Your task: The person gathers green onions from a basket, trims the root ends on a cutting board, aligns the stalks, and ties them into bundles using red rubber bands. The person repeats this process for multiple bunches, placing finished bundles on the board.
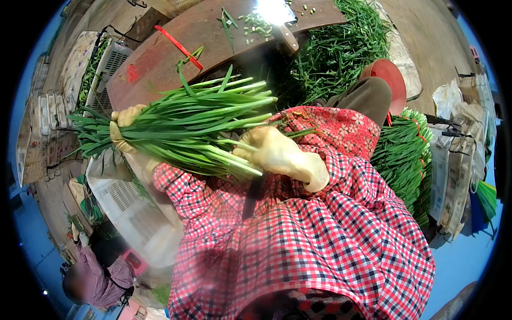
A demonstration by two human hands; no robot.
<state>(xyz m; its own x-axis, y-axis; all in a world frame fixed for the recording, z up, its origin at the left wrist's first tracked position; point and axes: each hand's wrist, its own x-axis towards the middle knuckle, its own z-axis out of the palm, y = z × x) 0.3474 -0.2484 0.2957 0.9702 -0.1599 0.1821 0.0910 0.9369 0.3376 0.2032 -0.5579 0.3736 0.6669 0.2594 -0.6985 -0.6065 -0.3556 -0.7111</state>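
A large bunch of garlic chives [200, 120] lies across in front of my chest, leaves to the left and pale stem ends to the right. My left hand [128, 124], in a cream rubber glove, wraps around the leafy part. At the stem ends is my right hand [276, 150], gloved alike, its fingers curled on a few lower stems; its fingertips are partly hidden. Beyond the bunch, a cleaver with a wooden handle [289, 38] rests on a reddish-brown board [148, 68], its blade washed out by glare. Cut stem pieces [258, 26] lie beside it.
A red strap [178, 46] lies on the board. Loose green leaves [340, 52] heap beyond my knee, near a red basin [390, 84]. Chive bundles with red ties [404, 160] are stacked at right. A white plastic crate [132, 212] stands at left; another person [100, 276] sits beyond.
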